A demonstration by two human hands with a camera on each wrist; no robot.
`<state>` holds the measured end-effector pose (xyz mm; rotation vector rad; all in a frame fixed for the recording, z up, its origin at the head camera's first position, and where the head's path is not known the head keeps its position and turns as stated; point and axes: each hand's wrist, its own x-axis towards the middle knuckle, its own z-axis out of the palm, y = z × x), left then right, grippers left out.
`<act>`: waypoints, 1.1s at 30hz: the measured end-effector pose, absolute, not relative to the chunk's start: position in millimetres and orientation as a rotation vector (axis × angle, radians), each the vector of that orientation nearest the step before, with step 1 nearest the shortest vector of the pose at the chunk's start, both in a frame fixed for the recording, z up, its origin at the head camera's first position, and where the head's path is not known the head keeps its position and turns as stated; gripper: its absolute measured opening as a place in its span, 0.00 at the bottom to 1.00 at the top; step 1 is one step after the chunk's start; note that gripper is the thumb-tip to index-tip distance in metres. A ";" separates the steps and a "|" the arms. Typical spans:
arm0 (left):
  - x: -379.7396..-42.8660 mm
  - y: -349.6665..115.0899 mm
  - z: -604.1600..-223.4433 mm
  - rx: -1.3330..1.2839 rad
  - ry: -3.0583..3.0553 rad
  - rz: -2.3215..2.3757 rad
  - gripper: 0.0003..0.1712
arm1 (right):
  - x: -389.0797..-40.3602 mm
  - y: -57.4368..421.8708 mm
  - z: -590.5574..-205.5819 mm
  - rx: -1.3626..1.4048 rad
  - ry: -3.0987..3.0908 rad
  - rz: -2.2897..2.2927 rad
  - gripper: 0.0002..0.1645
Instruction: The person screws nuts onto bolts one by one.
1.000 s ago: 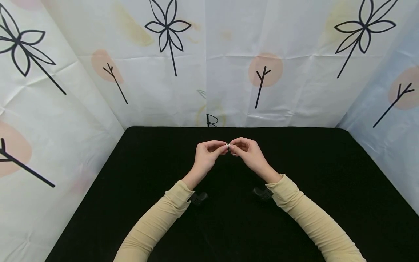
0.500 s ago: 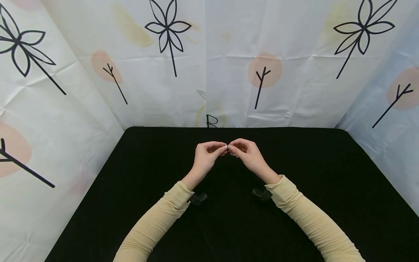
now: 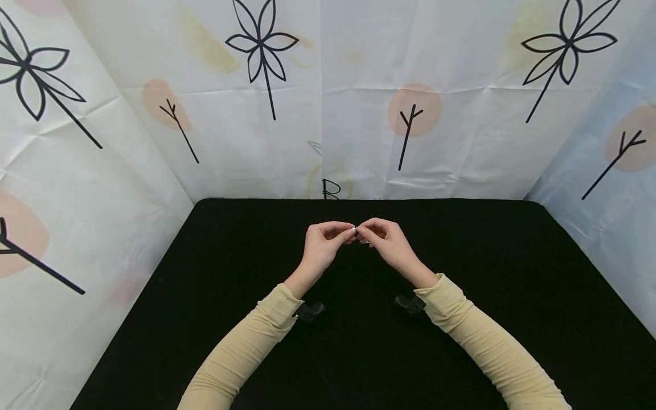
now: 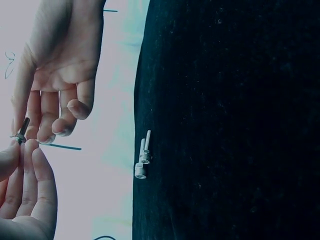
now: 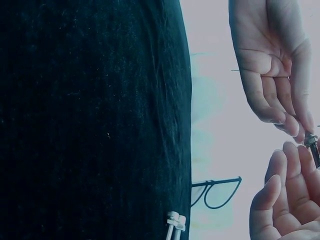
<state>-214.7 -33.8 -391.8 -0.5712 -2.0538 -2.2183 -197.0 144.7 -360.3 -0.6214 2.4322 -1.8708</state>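
Note:
Both hands meet above the far middle of the black table, fingertip to fingertip round a small bolt (image 4: 23,127) with a nut (image 4: 20,139) on it. My left hand (image 3: 321,244) pinches the bolt at its nut end between thumb and fingers. From the opposite side, my right hand (image 3: 392,245) pinches round the bolt too, its thumb close to the nut; fingertips hide the exact contact. The dark threaded shank points toward the right hand. Several silvery bolts (image 4: 143,157) lie together on the table in the left wrist view; in the head view I cannot see them.
A black cloth (image 3: 256,341) covers the table. White printed curtains (image 3: 359,142) stand behind its far edge and along both sides. Dark wrist cameras (image 3: 310,311) sit under the cream sleeves (image 3: 246,347).
The right hand's fingers have dipped very slightly at the bolt. Otherwise both hands keep their place and pinch.

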 end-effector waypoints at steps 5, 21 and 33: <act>-214.7 -34.3 -392.4 -0.552 -2.043 -2.224 0.08 | -195.6 145.2 -361.6 -0.611 2.386 -1.928 0.12; -214.6 -35.3 -389.0 -0.581 -2.063 -2.247 0.12 | -196.6 145.2 -360.9 -0.668 2.418 -1.919 0.12; -209.6 -36.4 -381.9 -0.589 -2.068 -2.219 0.11 | -196.7 143.8 -361.5 -0.643 2.397 -1.895 0.12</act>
